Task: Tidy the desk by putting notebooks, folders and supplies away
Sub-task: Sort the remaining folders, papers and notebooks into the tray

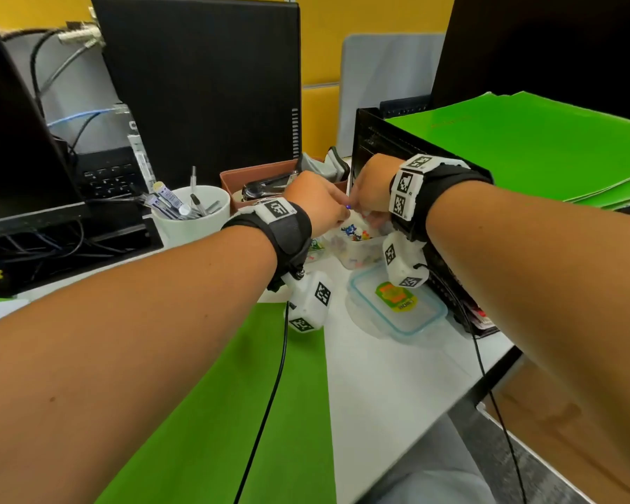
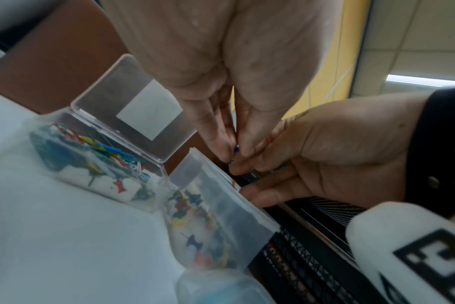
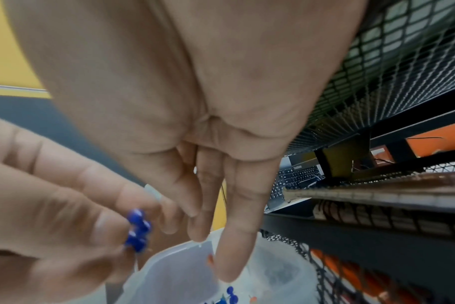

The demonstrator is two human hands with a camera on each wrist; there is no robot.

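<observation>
Blue pushpins [image 3: 138, 230] pinched in left hand [image 1: 315, 203] above clear tub [image 1: 360, 249], centre frame; right hand [image 1: 370, 191] loosely extended, empty; spillage or pricking likely if jostled.

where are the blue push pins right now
Pinched in the left hand fingertips, the blue push pins sit just above the open clear tub, beside the right hand.

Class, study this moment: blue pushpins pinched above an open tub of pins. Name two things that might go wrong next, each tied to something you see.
1. The left hand pinches several blue pushpins at once, close against the right hand; a point may prick a finger.
2. The clear tub stands open, its lid lying aside, and both hands crowd its rim; a nudge might tip it and scatter pins over the desk.
</observation>
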